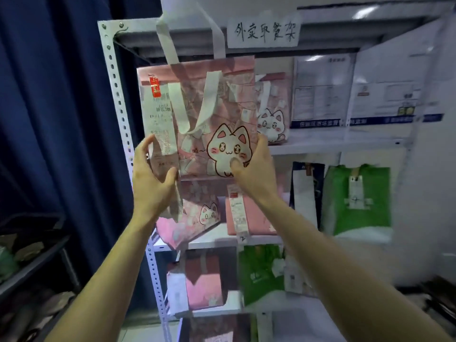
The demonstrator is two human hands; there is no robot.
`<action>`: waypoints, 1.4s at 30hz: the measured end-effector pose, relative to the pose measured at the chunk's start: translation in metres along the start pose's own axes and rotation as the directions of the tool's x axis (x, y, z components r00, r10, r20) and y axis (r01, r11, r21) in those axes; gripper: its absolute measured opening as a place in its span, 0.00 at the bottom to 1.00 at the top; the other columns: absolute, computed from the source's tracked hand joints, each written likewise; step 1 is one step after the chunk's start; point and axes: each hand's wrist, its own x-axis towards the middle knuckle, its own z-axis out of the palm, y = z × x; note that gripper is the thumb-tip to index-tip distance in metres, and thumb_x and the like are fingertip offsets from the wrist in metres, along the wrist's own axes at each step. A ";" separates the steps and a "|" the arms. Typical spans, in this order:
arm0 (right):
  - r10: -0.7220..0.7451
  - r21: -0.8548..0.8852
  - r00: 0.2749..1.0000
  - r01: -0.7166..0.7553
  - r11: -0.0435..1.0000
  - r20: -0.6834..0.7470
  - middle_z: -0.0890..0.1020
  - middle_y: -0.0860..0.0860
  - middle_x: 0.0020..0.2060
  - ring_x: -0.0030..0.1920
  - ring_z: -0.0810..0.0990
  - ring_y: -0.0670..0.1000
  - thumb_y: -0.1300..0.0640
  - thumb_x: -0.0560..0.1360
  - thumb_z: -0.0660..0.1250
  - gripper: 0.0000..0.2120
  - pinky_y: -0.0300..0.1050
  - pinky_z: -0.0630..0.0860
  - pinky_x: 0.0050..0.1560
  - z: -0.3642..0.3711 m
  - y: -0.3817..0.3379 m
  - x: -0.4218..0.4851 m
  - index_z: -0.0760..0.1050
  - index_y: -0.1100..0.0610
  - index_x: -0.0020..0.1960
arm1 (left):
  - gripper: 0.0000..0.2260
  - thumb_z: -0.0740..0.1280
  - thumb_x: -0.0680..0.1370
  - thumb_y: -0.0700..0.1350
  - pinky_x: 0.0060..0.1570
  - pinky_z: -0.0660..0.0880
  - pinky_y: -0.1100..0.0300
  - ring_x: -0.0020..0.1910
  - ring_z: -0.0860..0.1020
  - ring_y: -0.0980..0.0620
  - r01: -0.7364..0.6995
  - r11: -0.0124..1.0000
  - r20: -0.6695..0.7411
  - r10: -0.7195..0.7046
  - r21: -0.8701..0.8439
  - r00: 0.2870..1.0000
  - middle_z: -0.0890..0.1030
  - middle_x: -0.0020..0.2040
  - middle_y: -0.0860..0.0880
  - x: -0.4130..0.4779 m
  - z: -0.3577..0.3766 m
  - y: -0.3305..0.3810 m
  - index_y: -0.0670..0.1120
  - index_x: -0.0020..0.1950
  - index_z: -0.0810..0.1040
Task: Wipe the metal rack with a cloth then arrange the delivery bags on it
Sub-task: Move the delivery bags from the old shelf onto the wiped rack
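A pink delivery bag (217, 102) with a white cartoon cat, white handles and a long receipt is raised in front of the white metal rack (116, 77), at its upper shelf. My left hand (151, 174) grips the bag's lower left corner by the receipt. At the lower right corner, my right hand (256, 166) clasps the bag with the thumb on the cat print. A second pink cat bag (272, 112) stands on that shelf behind it. More pink bags (197, 213) and green bags (360, 198) fill the shelves below.
A handwritten paper label (264, 29) is taped to the rack's top bar. Printed notices (320, 92) hang on the wall behind the shelf. A dark blue curtain (54, 107) hangs to the left, above a low dark shelf (32, 262) of items.
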 end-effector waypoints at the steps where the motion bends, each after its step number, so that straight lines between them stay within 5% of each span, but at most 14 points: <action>1: 0.012 0.002 1.000 -0.012 1.000 -0.028 0.71 0.55 0.76 0.74 0.71 0.55 0.59 0.78 0.71 0.35 0.57 0.70 0.78 -0.020 0.004 -0.007 0.59 0.58 0.80 | 0.37 0.74 0.77 0.36 0.75 0.74 0.39 0.73 0.78 0.40 0.009 1.000 0.031 -0.008 -0.030 0.999 0.70 0.80 0.57 -0.008 0.014 0.012 0.56 0.81 0.65; 4: 0.038 0.025 0.994 -0.036 0.999 -0.098 0.75 0.52 0.71 0.70 0.75 0.51 0.62 0.77 0.71 0.32 0.49 0.75 0.73 -0.081 0.021 -0.019 0.63 0.56 0.78 | 0.37 0.74 0.78 0.34 0.74 0.74 0.39 0.72 0.78 0.40 0.027 0.994 0.105 -0.015 -0.109 0.994 0.71 0.79 0.57 -0.027 0.062 0.046 0.58 0.81 0.65; 8: 0.053 -0.021 0.978 -0.059 0.998 -0.204 0.79 0.48 0.63 0.60 0.80 0.48 0.62 0.76 0.72 0.26 0.34 0.80 0.55 -0.153 0.050 -0.011 0.66 0.51 0.70 | 0.37 0.74 0.79 0.35 0.76 0.73 0.39 0.77 0.74 0.47 0.038 0.980 0.207 0.003 -0.194 0.978 0.69 0.80 0.59 -0.035 0.133 0.086 0.61 0.81 0.64; 13: 0.075 -0.075 0.955 -0.100 0.992 -0.287 0.81 0.47 0.62 0.58 0.83 0.48 0.60 0.76 0.72 0.27 0.52 0.85 0.59 -0.222 0.094 0.018 0.65 0.48 0.69 | 0.35 0.73 0.80 0.36 0.81 0.67 0.40 0.82 0.64 0.54 -0.015 0.972 0.247 0.074 -0.234 0.966 0.66 0.81 0.60 -0.027 0.224 0.118 0.58 0.81 0.64; 17: 0.071 -0.107 0.944 -0.111 0.988 -0.324 0.80 0.48 0.65 0.64 0.81 0.52 0.63 0.76 0.73 0.28 0.58 0.81 0.67 -0.262 0.128 0.057 0.66 0.50 0.71 | 0.36 0.74 0.81 0.38 0.81 0.65 0.44 0.80 0.63 0.57 0.004 0.969 0.287 0.069 -0.246 0.956 0.64 0.79 0.65 -0.010 0.291 0.128 0.61 0.81 0.62; 22: 0.091 -0.166 0.940 -0.153 0.974 -0.328 0.79 0.53 0.66 0.65 0.80 0.56 0.66 0.76 0.72 0.30 0.61 0.82 0.64 -0.302 0.170 0.113 0.64 0.55 0.74 | 0.36 0.73 0.80 0.34 0.73 0.65 0.62 0.80 0.64 0.56 -0.039 0.961 0.293 0.121 -0.274 0.949 0.65 0.81 0.58 0.021 0.361 0.132 0.58 0.81 0.63; 26: 0.108 -0.165 0.940 -0.168 0.972 -0.323 0.80 0.50 0.61 0.61 0.80 0.55 0.68 0.77 0.68 0.25 0.55 0.83 0.59 -0.325 0.198 0.159 0.67 0.56 0.72 | 0.38 0.74 0.79 0.34 0.57 0.73 0.79 0.68 0.65 0.76 -0.057 0.967 0.288 0.130 -0.249 0.949 0.64 0.81 0.60 0.043 0.402 0.133 0.59 0.82 0.63; 28: 0.088 -0.161 0.948 -0.143 0.977 -0.305 0.81 0.51 0.60 0.60 0.80 0.55 0.68 0.77 0.68 0.23 0.49 0.82 0.53 -0.332 0.211 0.185 0.68 0.56 0.70 | 0.38 0.74 0.79 0.34 0.61 0.75 0.74 0.69 0.68 0.72 -0.047 0.971 0.274 0.112 -0.232 0.955 0.64 0.81 0.60 0.053 0.420 0.134 0.59 0.82 0.63; 30: 0.075 -0.162 0.958 -0.123 0.979 -0.277 0.80 0.52 0.60 0.61 0.79 0.56 0.69 0.78 0.67 0.23 0.40 0.78 0.47 -0.335 0.225 0.208 0.68 0.56 0.69 | 0.38 0.74 0.79 0.34 0.62 0.74 0.75 0.75 0.72 0.57 -0.033 0.978 0.249 0.085 -0.207 0.965 0.64 0.81 0.60 0.061 0.436 0.132 0.60 0.81 0.63; 32: 0.077 -0.142 0.971 -0.112 0.984 -0.227 0.80 0.53 0.62 0.62 0.78 0.57 0.70 0.78 0.66 0.23 0.45 0.80 0.51 -0.333 0.239 0.230 0.68 0.56 0.69 | 0.39 0.74 0.79 0.34 0.65 0.78 0.66 0.75 0.75 0.48 -0.005 0.986 0.235 0.046 -0.169 0.971 0.63 0.80 0.62 0.068 0.449 0.129 0.61 0.81 0.62; 33: 0.076 -0.129 0.976 -0.103 0.986 -0.203 0.81 0.53 0.62 0.63 0.78 0.57 0.70 0.77 0.66 0.22 0.49 0.81 0.53 -0.331 0.246 0.239 0.68 0.55 0.68 | 0.39 0.74 0.79 0.34 0.66 0.79 0.62 0.75 0.75 0.49 0.003 0.988 0.227 0.032 -0.156 0.973 0.63 0.81 0.61 0.071 0.454 0.127 0.61 0.81 0.62; 36: 0.060 -0.092 0.988 -0.074 0.993 -0.145 0.81 0.51 0.61 0.60 0.80 0.55 0.70 0.77 0.68 0.22 0.46 0.80 0.51 -0.324 0.266 0.266 0.67 0.54 0.65 | 0.39 0.74 0.79 0.32 0.61 0.76 0.73 0.73 0.71 0.67 0.020 0.991 0.182 0.005 -0.133 0.983 0.64 0.83 0.56 0.080 0.467 0.120 0.60 0.82 0.63; 39: 0.073 -0.086 0.993 -0.081 0.993 -0.090 0.79 0.47 0.57 0.58 0.79 0.53 0.68 0.78 0.67 0.20 0.40 0.77 0.46 -0.313 0.290 0.280 0.65 0.50 0.62 | 0.39 0.74 0.79 0.33 0.79 0.64 0.56 0.79 0.65 0.56 0.042 0.998 0.160 -0.036 -0.035 0.986 0.65 0.82 0.54 0.079 0.481 0.107 0.58 0.82 0.63; 42: 0.094 -0.138 0.995 -0.099 0.985 -0.042 0.76 0.47 0.56 0.55 0.77 0.53 0.63 0.82 0.66 0.18 0.49 0.76 0.49 -0.302 0.319 0.278 0.65 0.53 0.67 | 0.38 0.73 0.79 0.33 0.76 0.64 0.54 0.75 0.66 0.57 0.109 0.994 0.187 -0.106 -0.003 0.976 0.67 0.82 0.54 0.068 0.490 0.091 0.57 0.83 0.62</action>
